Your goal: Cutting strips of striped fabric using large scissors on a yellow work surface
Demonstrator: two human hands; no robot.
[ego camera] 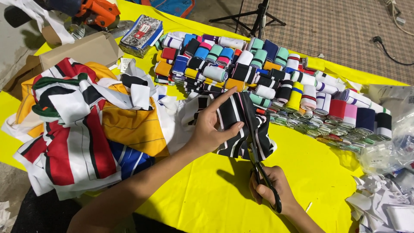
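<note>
My left hand (211,125) pinches a black piece of fabric with white stripes (241,129), holding it up off the yellow table cover (207,190). My right hand (271,186) grips black-handled scissors (258,166), whose blades point upward into the lower edge of the striped fabric. The fabric folds over just right of my left thumb.
A heap of cut fabric scraps (86,125) in red, white, orange and blue lies to the left. Rows of rolled striped ribbing (276,82) fill the far side. A cardboard box (82,49), an orange tool (97,13), plastic bags (388,129) and white scraps (379,203) surround the area.
</note>
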